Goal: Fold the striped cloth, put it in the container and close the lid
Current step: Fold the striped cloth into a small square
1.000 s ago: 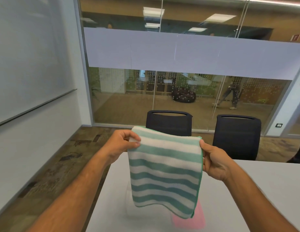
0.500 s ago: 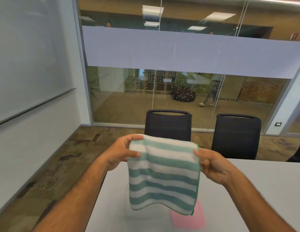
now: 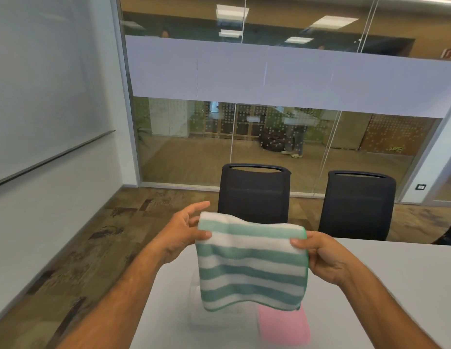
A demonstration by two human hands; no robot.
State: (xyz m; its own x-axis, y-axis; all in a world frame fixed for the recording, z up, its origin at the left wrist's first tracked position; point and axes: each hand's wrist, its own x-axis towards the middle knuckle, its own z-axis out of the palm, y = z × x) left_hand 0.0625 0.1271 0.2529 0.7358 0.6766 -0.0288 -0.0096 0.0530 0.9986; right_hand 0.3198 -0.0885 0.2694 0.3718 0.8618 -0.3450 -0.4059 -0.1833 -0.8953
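Observation:
The striped cloth, green and white, hangs folded in the air above the table. My left hand pinches its upper left corner between thumb and fingers. My right hand grips its upper right corner. Below the cloth I make out a clear container, faint and mostly hidden by the cloth. A pink lid lies flat just right of it on the table.
The white table runs off to the right. Two black chairs stand at its far edge. A glass wall is behind them, and bare floor lies to the left.
Both hands have lowered the cloth toward the table. The hanging part has become shorter, and my left fingers have spread behind the top edge.

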